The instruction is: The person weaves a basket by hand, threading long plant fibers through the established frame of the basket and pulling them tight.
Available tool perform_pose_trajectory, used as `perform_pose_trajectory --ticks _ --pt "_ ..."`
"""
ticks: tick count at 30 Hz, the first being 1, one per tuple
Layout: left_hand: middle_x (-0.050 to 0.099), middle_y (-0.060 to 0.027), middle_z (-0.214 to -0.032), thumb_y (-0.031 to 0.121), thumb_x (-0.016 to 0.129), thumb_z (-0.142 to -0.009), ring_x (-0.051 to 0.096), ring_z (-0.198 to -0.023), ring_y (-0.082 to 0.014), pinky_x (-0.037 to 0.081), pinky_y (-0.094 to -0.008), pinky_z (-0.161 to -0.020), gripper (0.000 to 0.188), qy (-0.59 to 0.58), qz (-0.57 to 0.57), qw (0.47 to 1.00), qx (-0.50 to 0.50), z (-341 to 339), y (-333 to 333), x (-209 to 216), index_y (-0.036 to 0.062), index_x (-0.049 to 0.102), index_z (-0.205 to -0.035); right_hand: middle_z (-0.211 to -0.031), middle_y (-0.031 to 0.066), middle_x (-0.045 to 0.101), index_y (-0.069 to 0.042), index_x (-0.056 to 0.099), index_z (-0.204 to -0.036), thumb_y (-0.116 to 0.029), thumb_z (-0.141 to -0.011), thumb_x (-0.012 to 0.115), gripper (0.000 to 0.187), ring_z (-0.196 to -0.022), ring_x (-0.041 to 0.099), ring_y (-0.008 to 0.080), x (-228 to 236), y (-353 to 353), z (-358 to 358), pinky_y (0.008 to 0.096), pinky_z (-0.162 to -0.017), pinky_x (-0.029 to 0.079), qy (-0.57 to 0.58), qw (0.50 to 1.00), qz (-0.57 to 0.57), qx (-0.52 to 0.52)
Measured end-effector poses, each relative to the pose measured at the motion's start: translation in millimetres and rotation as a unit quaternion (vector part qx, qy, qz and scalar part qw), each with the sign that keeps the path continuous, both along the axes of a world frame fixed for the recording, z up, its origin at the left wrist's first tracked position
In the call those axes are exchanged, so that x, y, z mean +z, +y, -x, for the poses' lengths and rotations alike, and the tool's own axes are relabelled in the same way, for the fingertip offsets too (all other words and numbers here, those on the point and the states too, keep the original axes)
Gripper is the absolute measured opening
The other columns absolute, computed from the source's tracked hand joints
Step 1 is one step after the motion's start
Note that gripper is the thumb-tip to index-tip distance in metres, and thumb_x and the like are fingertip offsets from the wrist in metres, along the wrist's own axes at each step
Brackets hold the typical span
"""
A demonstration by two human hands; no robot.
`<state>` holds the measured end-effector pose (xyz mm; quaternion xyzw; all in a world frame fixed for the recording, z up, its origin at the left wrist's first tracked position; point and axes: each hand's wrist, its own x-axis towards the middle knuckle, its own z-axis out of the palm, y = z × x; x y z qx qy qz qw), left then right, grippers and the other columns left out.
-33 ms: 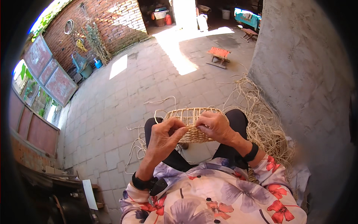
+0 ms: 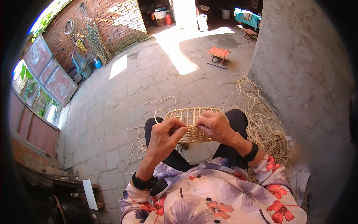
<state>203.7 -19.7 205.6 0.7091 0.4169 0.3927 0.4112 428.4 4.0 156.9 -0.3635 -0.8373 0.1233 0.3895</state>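
Observation:
Between my knees rests a partly woven straw basket [image 2: 197, 137], its near side closely woven and its far part an open lattice of upright cords. My left hand [image 2: 164, 136] is closed, thumb and forefinger pinched at the basket's near edge. Just to its right, my right hand [image 2: 218, 128] pinches the weave at the same edge, fingers curled. The strand between the two pinches is too small to make out clearly. Loose straw cords [image 2: 164, 100] stick out beyond the basket's left side, and more hang beside my left knee.
A large tangled heap of straw cords [image 2: 264, 130] lies by my right leg, against a grey wall [image 2: 302, 63]. A small folding stool [image 2: 218, 54] with an orange seat stands ahead on the paving. An open metal gate [image 2: 50, 69] is at the left.

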Motion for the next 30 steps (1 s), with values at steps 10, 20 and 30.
perform_pose_trajectory --ticks 10,20,30 --pt "0.056 0.0033 -0.066 0.006 0.068 -0.088 0.047 -0.062 -0.0024 0.038 -0.0212 -0.054 0.008 0.063 -0.056 0.995 0.046 0 3 -15 -0.0018 0.065 -0.086 -0.084 0.0088 0.059 -0.005 0.063 -0.096 0.000 -0.083 0.059 0.015 -0.072 0.061 0.0268 -6 3 -11 0.0356 -0.065 0.049 0.007 0.999 -0.006 -0.048" --pt "0.062 -0.0063 -0.067 0.007 0.068 -0.084 0.057 -0.060 -0.0106 0.045 -0.0262 -0.057 0.009 0.112 -0.056 0.990 0.058 -3 9 -40 -0.0016 0.065 -0.085 -0.094 0.0181 0.063 -0.004 0.038 -0.140 -0.047 -0.097 0.052 0.062 -0.050 0.058 0.0126 6 12 -33 0.0249 -0.045 0.048 0.246 0.881 0.404 -0.007" --pt "0.065 -0.0116 -0.066 0.008 0.068 -0.082 0.064 -0.061 -0.0151 0.049 -0.0286 -0.059 0.010 0.135 -0.047 0.987 0.074 -2 7 -47 -0.0016 0.064 -0.085 -0.098 0.0145 0.058 -0.004 0.026 -0.151 -0.056 -0.100 0.042 0.075 -0.046 0.052 0.0076 26 26 -38 0.0198 -0.041 0.041 0.098 0.843 0.518 0.104"
